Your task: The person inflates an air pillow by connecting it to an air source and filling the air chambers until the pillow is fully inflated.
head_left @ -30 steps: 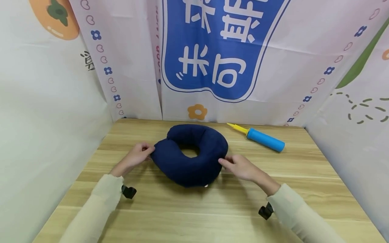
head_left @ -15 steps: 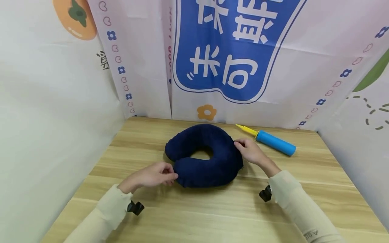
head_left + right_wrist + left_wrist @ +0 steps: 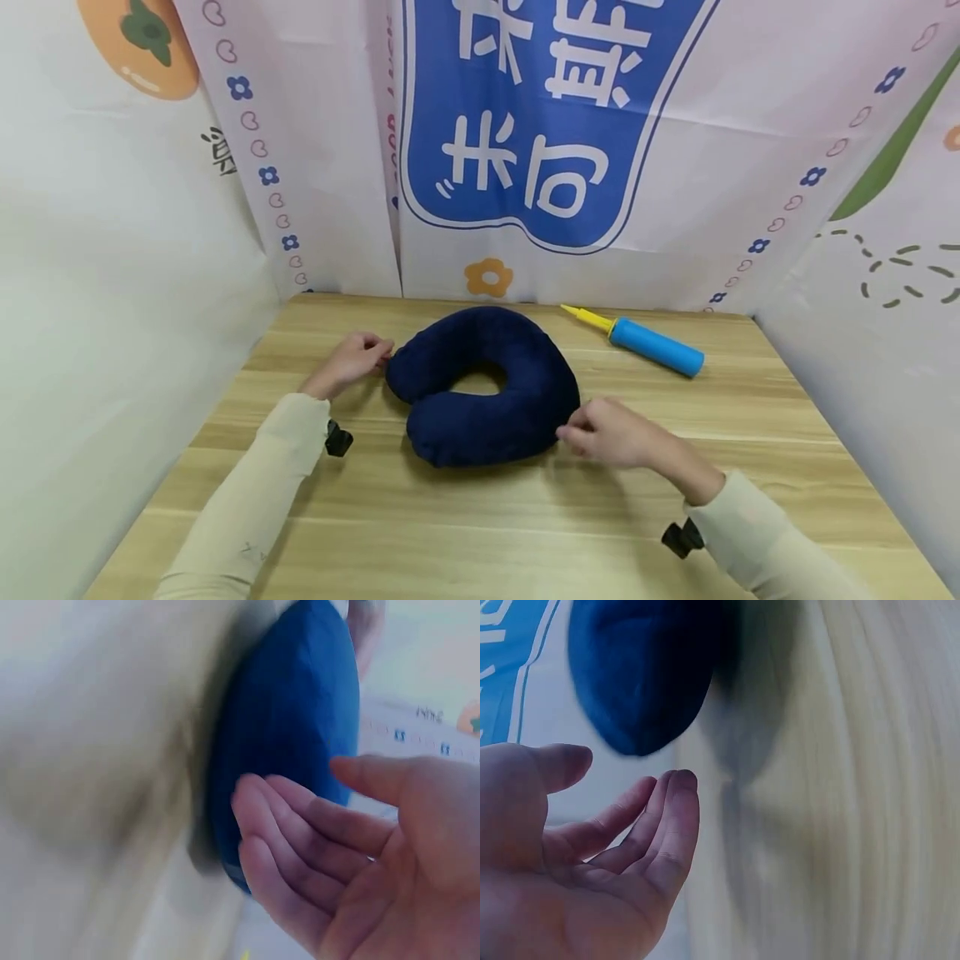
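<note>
A navy blue U-shaped neck pillow (image 3: 480,425) lies on the wooden table, its gap facing left. My left hand (image 3: 351,362) is beside the tip of its far arm. In the left wrist view the thumb and loosely bent fingers of that hand (image 3: 607,855) are spread, a little apart from the pillow (image 3: 641,682). At the pillow's near right side is my right hand (image 3: 615,433). The right wrist view has this hand (image 3: 337,855) with fingers half bent and the thumb apart, close against the pillow (image 3: 292,712); whether they touch is unclear.
A blue hand pump (image 3: 656,346) with a yellow nozzle lies at the back right of the table (image 3: 480,542). Printed cloth walls (image 3: 337,150) stand behind and on both sides. Each wrist bears a small black camera.
The pillow first turned so its gap moved from the upper left to the left. Since then my left hand has shifted from the near arm's tip to the far one; my right hand has come nearer me.
</note>
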Tool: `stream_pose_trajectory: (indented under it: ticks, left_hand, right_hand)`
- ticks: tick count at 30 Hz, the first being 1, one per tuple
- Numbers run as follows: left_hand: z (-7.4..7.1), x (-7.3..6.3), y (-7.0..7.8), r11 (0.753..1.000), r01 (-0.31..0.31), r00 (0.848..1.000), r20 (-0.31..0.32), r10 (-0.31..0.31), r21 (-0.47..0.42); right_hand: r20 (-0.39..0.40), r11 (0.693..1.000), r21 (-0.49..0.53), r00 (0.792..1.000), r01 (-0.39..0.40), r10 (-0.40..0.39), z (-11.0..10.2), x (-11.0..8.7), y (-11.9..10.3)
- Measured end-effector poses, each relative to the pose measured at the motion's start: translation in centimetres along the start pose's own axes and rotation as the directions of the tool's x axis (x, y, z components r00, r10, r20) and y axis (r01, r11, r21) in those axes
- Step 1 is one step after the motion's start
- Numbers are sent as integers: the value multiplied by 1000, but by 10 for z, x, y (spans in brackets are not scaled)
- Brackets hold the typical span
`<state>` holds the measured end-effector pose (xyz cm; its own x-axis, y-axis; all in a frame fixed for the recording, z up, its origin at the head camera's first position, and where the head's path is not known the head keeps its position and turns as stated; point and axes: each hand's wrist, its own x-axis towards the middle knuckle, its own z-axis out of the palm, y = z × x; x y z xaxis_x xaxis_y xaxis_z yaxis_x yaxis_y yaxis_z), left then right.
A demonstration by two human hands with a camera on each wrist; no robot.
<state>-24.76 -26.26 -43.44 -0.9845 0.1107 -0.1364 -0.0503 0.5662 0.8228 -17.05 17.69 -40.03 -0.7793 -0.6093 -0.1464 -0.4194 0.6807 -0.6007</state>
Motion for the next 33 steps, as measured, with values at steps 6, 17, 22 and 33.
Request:
stream_pose_trajectory:
  ticks: [6,17,22,33]
  left_hand:
    - [9,-5,0,1000,-16,1000,-18,16,0]
    - [20,-59,17,990,-75,996,-61,68,-121]
    - [42,-69,20,994,-103,993,-68,100,-39]
    - [48,-81,13,932,-210,978,58,202,295]
  right_hand:
    - [18,992,124,999,-30,28,25,8,-7]
    - [-202,976,166,964,-143,175,2,41,13]
    - [-314,972,194,930,-132,189,-12,62,35]
    - [-327,990,74,935,-123,141,-7,67,56]
